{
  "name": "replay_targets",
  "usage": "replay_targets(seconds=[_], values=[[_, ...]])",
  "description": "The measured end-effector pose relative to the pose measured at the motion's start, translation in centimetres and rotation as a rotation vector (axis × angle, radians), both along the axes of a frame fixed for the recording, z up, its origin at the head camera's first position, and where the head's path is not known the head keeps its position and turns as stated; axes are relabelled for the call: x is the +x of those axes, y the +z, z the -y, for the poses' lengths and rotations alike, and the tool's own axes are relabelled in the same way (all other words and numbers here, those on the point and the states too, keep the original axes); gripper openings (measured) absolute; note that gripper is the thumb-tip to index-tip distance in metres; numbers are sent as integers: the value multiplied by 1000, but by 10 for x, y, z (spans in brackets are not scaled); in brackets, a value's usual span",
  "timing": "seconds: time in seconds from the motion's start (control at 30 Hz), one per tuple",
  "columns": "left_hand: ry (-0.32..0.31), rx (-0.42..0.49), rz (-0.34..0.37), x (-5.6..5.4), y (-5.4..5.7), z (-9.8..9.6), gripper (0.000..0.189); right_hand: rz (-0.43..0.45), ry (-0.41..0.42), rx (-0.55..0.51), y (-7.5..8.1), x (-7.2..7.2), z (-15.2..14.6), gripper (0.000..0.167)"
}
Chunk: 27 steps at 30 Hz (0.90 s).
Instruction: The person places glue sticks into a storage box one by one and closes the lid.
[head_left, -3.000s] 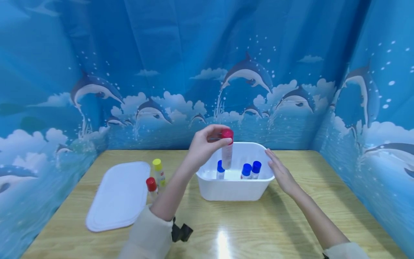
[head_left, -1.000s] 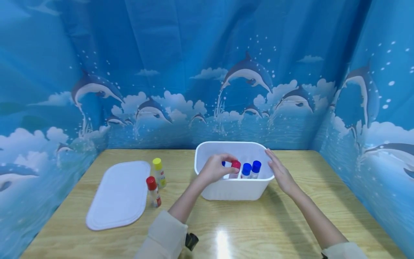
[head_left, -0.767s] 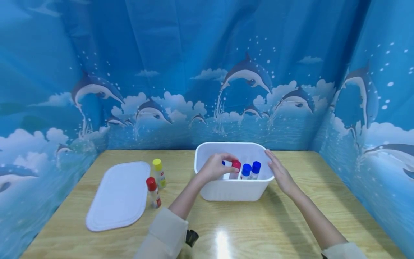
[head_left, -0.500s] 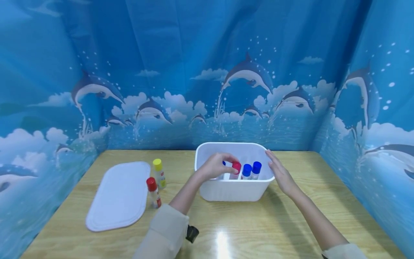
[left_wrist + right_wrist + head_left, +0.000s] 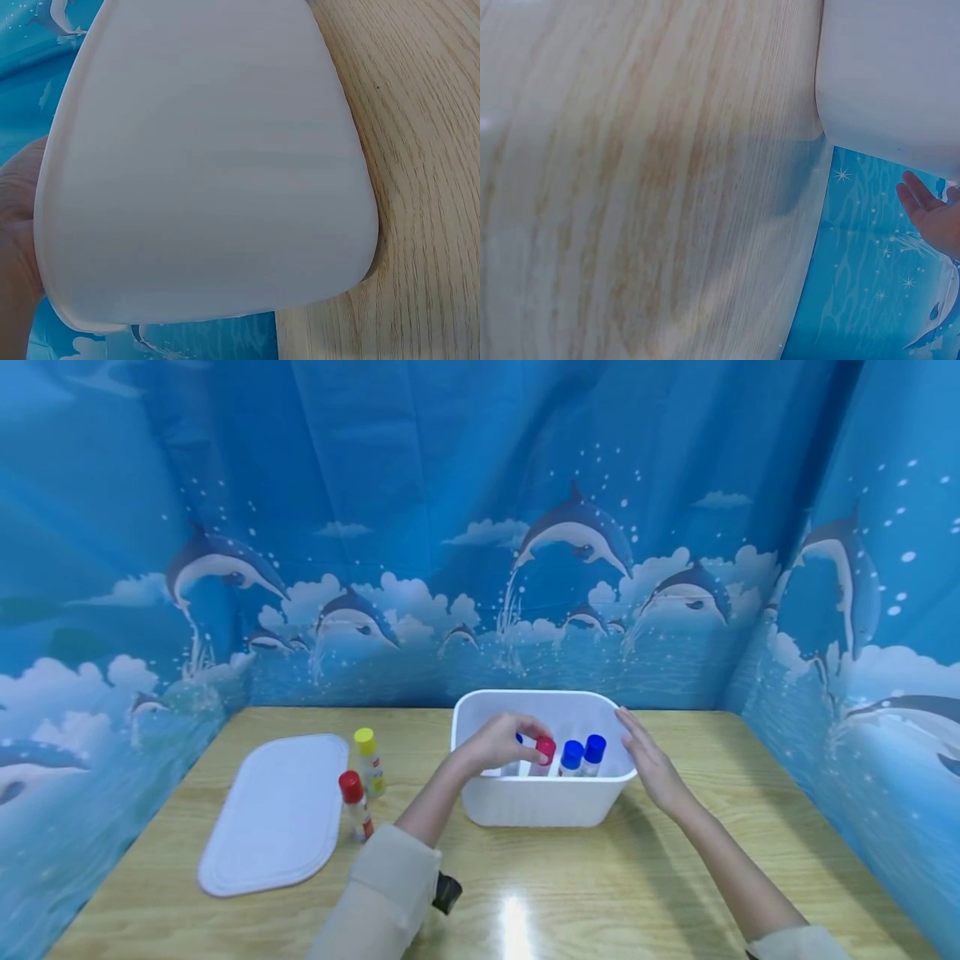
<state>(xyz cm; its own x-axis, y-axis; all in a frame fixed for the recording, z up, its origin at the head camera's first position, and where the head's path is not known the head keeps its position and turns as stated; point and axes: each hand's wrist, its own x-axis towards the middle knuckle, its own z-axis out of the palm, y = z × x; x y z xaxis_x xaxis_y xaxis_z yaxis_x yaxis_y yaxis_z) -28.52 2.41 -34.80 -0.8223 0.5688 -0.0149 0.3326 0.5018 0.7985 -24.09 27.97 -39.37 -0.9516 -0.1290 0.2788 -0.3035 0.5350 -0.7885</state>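
In the head view my left hand reaches over the front rim of a white plastic bin. Its thumb and fingers pinch the red cap of a glue stick standing inside. Two blue-capped glue sticks stand to the right of it, the nearer one close by; a third blue cap is mostly hidden behind my fingers. My right hand rests with straight fingers against the bin's right end. In the left wrist view the bin wall hides most of the left hand. The right wrist view shows the right hand beside the bin.
Left of the bin, a red-capped glue stick and a yellow-capped one stand on the wooden table. A white lid lies flat farther left. Dolphin-print curtains close off the back and sides.
Over three seconds, my left hand has lowered the red-capped glue stick from above the bin down into it. Lately it shifted slightly left. The right hand has stayed put.
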Motion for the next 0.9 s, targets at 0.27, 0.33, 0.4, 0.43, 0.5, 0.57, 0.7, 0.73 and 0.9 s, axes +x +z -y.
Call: replay_targets(seconds=[0.27, 0.33, 0.4, 0.43, 0.5, 0.57, 0.7, 0.73, 0.9], values=[[-5, -6, 16, -5, -3, -2, 28, -15, 6, -2, -1, 0, -1, 48], [-3, -14, 13, -5, -4, -3, 28, -16, 6, -2, -2, 0, -1, 48], [0, -22, 11, -6, -4, -4, 28, -18, 5, -4, -2, 0, -1, 48], [3, -22, 14, -6, -5, -4, 28, -18, 5, -5, -2, 0, -1, 48], [6, -19, 18, -7, -6, -4, 27, -18, 7, -7, -2, 1, 0, 48], [7, -13, 23, -8, -7, -4, 26, -16, 10, -9, -1, 1, 0, 48], [-1, -4, 18, -8, -7, -5, 25, -6, 11, -7, 1, 3, 1, 48], [-3, -2, 17, -8, -7, -4, 25, -3, 10, -7, 2, 3, 2, 48], [-13, -1, 21, -9, -7, -5, 26, 4, 13, -11, 3, 4, 2, 48]])
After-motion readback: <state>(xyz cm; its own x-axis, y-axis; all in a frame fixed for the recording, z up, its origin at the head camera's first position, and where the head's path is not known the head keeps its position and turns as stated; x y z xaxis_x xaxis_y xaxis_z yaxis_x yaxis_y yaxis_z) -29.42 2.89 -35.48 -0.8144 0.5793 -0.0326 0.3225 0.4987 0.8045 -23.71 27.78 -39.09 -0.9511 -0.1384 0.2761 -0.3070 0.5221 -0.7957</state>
